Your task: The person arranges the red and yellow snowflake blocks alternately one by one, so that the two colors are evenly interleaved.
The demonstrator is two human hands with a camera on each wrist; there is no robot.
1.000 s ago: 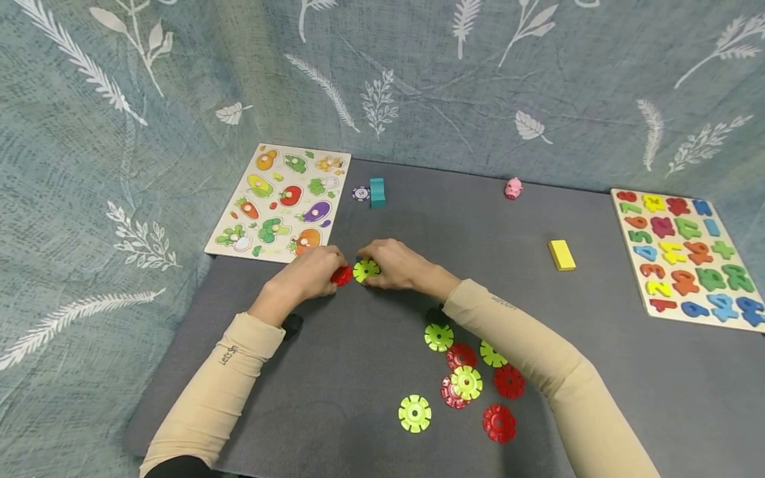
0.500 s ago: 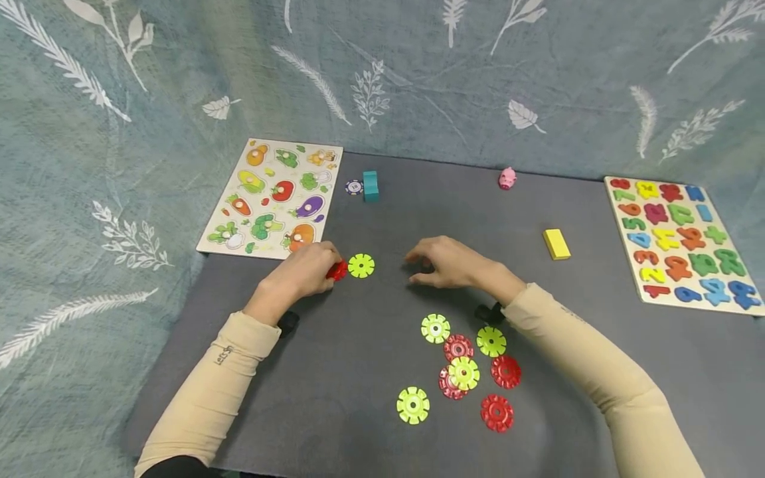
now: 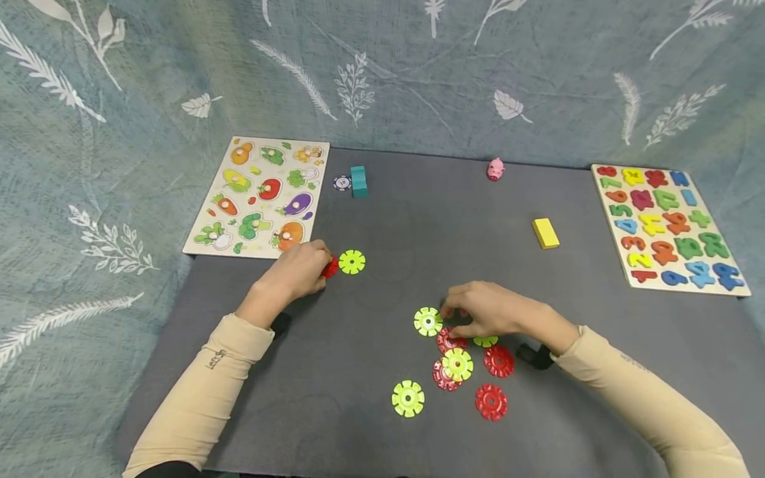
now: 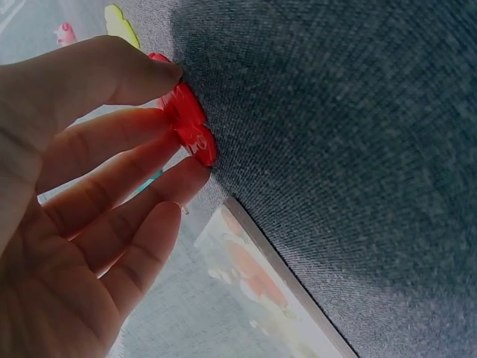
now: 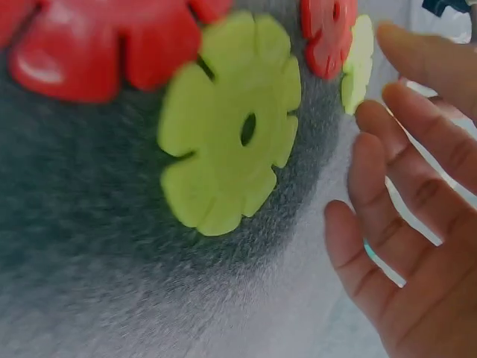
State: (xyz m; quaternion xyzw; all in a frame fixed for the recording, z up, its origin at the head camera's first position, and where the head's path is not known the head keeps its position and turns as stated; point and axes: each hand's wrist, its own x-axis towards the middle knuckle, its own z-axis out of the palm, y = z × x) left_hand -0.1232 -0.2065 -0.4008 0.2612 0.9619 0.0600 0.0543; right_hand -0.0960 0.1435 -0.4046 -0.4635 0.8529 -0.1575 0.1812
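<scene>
My left hand [image 3: 297, 271] pinches a red notched plastic disc [image 4: 195, 142] between thumb and fingers, beside the vegetable puzzle. Close to its right lies a yellow-green notched disc [image 3: 352, 261], flat on the table. My right hand [image 3: 493, 309] hovers over a loose group of discs, fingers apart and holding nothing. Under its fingertips are a yellow-green disc [image 3: 427, 321] and a red disc [image 3: 445, 340], partly hidden. Another yellow-green disc [image 5: 231, 127] sits below the palm, mostly covered in the head view. Nearer lies a yellow-green disc [image 3: 457, 364] on top of a red one [image 3: 443, 378].
Two red discs, one of them a nearer disc [image 3: 491, 401], lie at right, and a yellow-green disc [image 3: 408, 398] at front. A vegetable puzzle board [image 3: 257, 199], poker chip [image 3: 342, 182], teal block [image 3: 358, 181], pink pig [image 3: 495, 169], yellow block [image 3: 546, 234] and number puzzle [image 3: 669, 229] stand farther back.
My right hand let go of the yellow-green disc beside the red one, then moved right and nearer, over the disc group. The left hand keeps its grip on the red disc.
</scene>
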